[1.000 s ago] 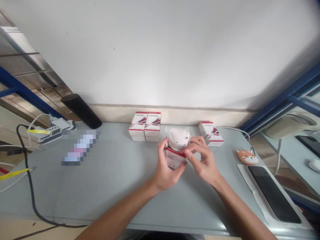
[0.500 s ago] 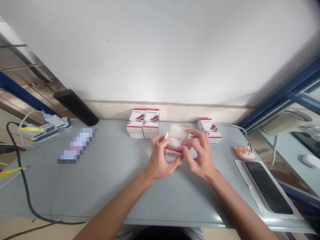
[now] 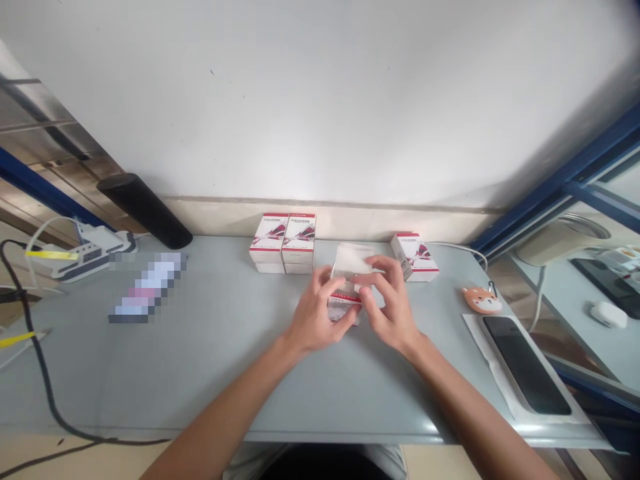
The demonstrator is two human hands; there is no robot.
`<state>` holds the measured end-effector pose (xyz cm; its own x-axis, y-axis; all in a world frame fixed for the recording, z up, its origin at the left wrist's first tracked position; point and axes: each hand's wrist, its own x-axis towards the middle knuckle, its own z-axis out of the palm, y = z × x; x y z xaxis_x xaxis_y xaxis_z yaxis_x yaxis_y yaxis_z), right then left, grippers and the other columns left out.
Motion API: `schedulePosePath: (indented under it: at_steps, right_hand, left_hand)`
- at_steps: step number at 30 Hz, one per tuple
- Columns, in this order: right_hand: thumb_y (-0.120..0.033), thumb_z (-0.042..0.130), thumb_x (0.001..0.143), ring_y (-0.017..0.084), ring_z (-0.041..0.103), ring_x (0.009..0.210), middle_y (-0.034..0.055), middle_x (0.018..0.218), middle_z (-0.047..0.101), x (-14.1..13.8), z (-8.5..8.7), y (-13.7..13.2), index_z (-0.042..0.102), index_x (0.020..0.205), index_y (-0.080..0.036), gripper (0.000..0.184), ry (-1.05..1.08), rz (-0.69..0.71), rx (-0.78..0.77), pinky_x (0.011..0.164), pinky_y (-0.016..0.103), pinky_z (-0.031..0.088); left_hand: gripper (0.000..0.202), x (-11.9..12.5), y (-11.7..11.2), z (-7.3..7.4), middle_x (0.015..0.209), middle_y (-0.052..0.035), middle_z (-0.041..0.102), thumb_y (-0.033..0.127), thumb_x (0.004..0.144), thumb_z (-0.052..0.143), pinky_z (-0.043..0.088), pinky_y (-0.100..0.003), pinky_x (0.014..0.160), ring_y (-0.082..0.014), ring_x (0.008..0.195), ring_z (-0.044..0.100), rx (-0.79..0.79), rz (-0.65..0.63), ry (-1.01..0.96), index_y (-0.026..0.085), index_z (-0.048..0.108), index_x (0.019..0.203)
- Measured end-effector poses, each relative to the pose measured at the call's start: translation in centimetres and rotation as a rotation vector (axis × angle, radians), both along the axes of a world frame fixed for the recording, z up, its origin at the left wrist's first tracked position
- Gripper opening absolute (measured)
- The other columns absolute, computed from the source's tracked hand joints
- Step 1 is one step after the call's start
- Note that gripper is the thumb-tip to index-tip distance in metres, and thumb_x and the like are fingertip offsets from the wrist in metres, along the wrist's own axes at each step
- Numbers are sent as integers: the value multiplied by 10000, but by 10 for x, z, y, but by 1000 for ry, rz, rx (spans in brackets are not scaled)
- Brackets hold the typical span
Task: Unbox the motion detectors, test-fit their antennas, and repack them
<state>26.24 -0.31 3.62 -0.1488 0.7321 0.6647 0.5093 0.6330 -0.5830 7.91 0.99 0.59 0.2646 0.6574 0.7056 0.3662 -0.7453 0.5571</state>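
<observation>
A small white-and-red cardboard box [image 3: 342,311], marked "DETECTOR", stands on the table with its top lid raised at the back. My left hand [image 3: 319,311] is closed around its left side, thumb across the front. My right hand [image 3: 387,303] is at the box's right side, its fingers bent at the top opening and the lid flap. Whether the right fingertips pinch a flap or something inside is hard to make out. Two more stacks of such boxes [image 3: 283,240] stand side by side behind on the left, and another box [image 3: 416,257] sits behind on the right.
On the right lie an orange animal-faced case [image 3: 481,300] and a black-screened phone [image 3: 526,363] on white paper. A black cylinder [image 3: 145,210], a power strip [image 3: 93,253], cables and a blurred-out item [image 3: 147,288] occupy the left. A wall [image 3: 320,100] closes off the table's back.
The right fingers have moved inward over the box's opening, and the lid flap is tilted a little differently. My left hand still holds the box. The whole view has shifted slightly.
</observation>
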Motion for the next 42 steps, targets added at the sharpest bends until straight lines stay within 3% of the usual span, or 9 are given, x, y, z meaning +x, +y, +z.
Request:
schedulePosePath:
  at_steps: [3,7,11,16,21,34,36,39,42]
  right_hand:
    - [-247,598,1008,305,526,1343,122,1407,445,-3,2,-2,605,1279,-310,278,146,-51,-51,992,519,584]
    - [-309,645,998,266,622,1269,124,1521,477,-4,2,-2,235,1604,-388,736,374,50,-219,1019,517,588]
    - [-321,646,1017,243,665,1196,81,1309,658,-1,-2,1,452,1490,-346,511,352,104,-198,1030,481,578]
    - [-245,640,1019,220,687,1080,53,1113,683,0,0,0,616,1157,-283,145,394,137,-139,930,413,586]
    - [-184,596,1018,231,669,1058,74,1118,678,1,9,-2,633,1083,-258,105,277,183,-139,941,445,557]
    - [-232,664,996,261,666,1166,106,1248,642,11,2,6,691,986,-250,34,158,204,-56,991,481,569]
    - [-310,740,948,295,610,1300,143,1465,516,12,1,6,665,1245,-268,309,129,192,-132,1073,517,543]
    - [-348,790,900,299,595,1342,162,1603,431,10,0,6,358,1605,-309,828,38,281,-378,1073,508,556]
    - [-329,775,913,262,677,1211,101,1435,646,8,1,4,384,1587,-317,779,29,355,-488,1010,452,589]
  left_hand:
    - [860,1,2,-6,1355,-162,546,290,864,775,600,-450,937,-289,1199,644,11,3,-69,269,247,1542]
    - [592,1,1,-1,1303,-117,565,260,878,788,589,-421,980,-263,1177,654,6,7,-42,272,507,1400]
    - [379,1,0,4,1250,-88,551,249,894,782,597,-417,970,-238,1131,670,51,10,-40,276,606,1229]
    - [596,3,3,-9,1253,-101,561,291,882,810,598,-456,962,-261,1182,645,77,21,-83,294,472,1373]
    - [728,6,7,-17,1288,-108,535,311,920,778,619,-428,900,-226,1129,673,84,28,-140,325,276,1448]
    - [434,-1,9,-15,1296,-60,578,322,886,833,597,-394,945,-207,1135,678,87,62,-136,310,583,1241]
    - [402,1,11,-14,1274,-75,590,364,933,780,596,-384,936,-214,1145,680,62,137,-219,289,545,1250]
    - [326,-2,17,-8,1261,-106,608,380,1047,605,589,-363,928,-206,1149,681,25,276,-352,265,442,1304]
    - [362,-16,26,2,1245,-116,640,470,1026,611,571,-396,979,-227,1169,676,24,341,-381,247,456,1266]
